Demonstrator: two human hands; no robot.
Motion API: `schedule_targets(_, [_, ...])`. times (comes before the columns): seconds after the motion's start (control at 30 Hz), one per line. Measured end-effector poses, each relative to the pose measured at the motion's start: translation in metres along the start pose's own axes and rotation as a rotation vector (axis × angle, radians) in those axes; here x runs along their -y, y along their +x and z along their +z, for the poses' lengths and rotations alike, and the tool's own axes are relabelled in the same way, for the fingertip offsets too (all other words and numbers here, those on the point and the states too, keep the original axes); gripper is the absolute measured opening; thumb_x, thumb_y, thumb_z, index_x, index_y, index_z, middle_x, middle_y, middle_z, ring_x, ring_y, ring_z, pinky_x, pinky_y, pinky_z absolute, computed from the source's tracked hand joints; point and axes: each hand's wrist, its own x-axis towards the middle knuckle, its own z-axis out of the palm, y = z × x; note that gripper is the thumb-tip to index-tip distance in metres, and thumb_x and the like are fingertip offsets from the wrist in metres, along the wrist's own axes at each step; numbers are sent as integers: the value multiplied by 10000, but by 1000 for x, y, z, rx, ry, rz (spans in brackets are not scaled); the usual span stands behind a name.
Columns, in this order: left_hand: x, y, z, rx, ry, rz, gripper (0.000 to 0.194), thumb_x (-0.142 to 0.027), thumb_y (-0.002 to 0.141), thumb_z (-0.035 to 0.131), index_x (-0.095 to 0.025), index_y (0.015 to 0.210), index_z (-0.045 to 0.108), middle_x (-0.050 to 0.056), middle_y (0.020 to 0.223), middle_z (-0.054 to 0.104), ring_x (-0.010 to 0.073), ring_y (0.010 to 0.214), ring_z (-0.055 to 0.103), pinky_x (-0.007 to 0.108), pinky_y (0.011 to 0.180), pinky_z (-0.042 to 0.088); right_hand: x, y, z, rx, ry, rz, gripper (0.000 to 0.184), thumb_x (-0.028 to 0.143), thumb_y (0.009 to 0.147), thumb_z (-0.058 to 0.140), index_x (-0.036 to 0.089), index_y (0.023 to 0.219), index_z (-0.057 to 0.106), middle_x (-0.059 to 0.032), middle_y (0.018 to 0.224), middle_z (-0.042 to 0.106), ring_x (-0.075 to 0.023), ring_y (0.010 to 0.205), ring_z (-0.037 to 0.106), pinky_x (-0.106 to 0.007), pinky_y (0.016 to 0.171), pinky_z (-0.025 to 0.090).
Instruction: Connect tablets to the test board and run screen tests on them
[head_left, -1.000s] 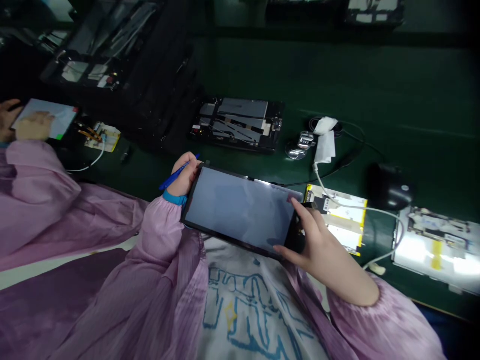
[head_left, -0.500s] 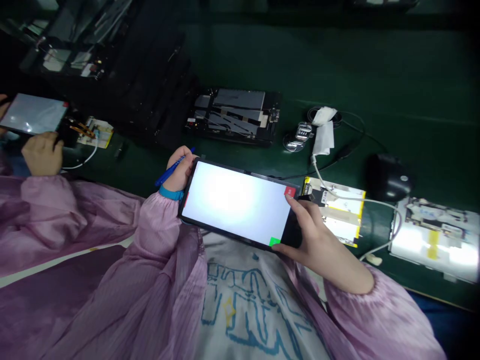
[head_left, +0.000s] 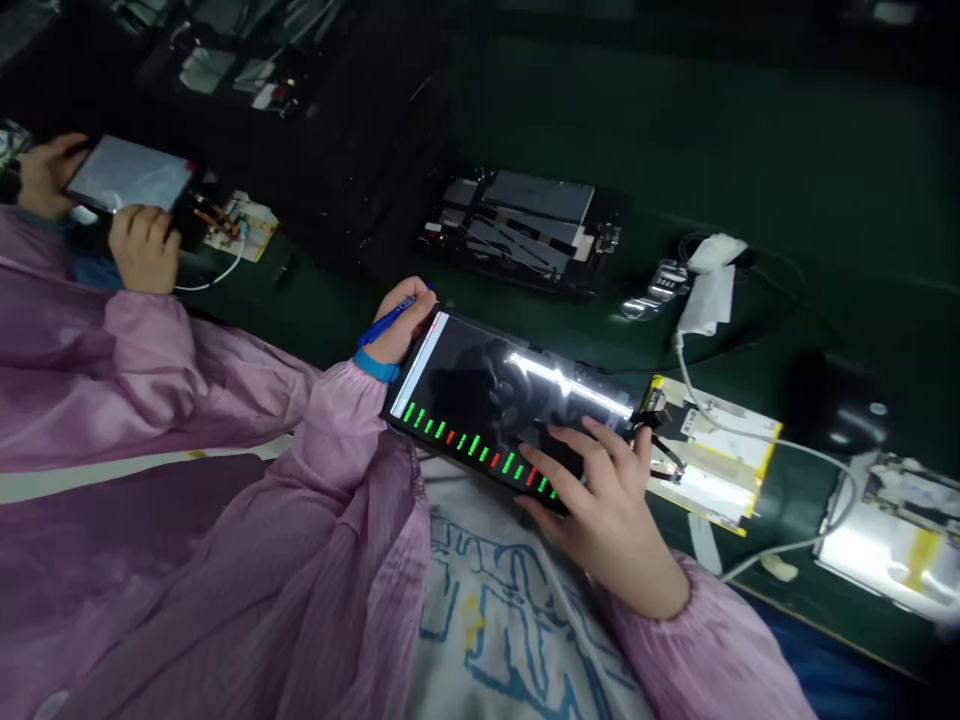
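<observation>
A tablet is held tilted in front of my body, its dark screen showing a row of green and red text lines and a bright light reflection. Its left end is gripped by my left hand, which also has a blue pen tucked along the fingers. Over the right part of the screen spreads my right hand, fingers apart and fingertips at or just above the glass; exact contact is hard to tell. Beside the tablet's right end lies a white battery pack with yellow edges, with a black connector and leads between them.
Behind the tablet lies an opened device. A white cable runs from a paper-wrapped plug across the battery. A metal-backed panel and a dark rounded object are at right. At left, a co-worker's hands hold another tablet.
The tablet's screen has gone from bright white with red and green corner boxes to a dark list. My right hand has moved from the right edge onto the screen. The view has shifted left.
</observation>
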Motion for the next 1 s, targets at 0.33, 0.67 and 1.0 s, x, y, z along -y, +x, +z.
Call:
schedule_targets(0.33, [0, 0, -2, 58, 68, 22, 419, -503, 793, 627, -191, 644, 389, -46, 547, 371, 87, 479, 395, 231, 457, 286, 4, 1, 9, 31, -23, -47, 296, 317, 826, 639, 279, 1120, 619, -97, 1244, 522, -348, 1270, 371, -691, 1060, 158])
schedule_targets(0.67, [-3, 1, 0, 70, 38, -1, 402, -463, 779, 653, -188, 639, 397, -53, 535, 341, 78, 461, 342, 243, 464, 259, 5, 4, 7, 100, -52, -52, 322, 282, 848, 594, 286, 1169, 596, -101, 1277, 513, -353, 1287, 360, -700, 1051, 192])
schedule_targets(1.0, [-1, 1, -3, 100, 39, 18, 404, -490, 777, 640, -192, 657, 395, -57, 534, 328, 80, 467, 327, 238, 463, 241, 11, 10, 4, 170, -78, -101, 382, 258, 858, 570, 304, 1237, 570, -105, 1344, 477, -371, 1309, 320, -727, 1023, 203])
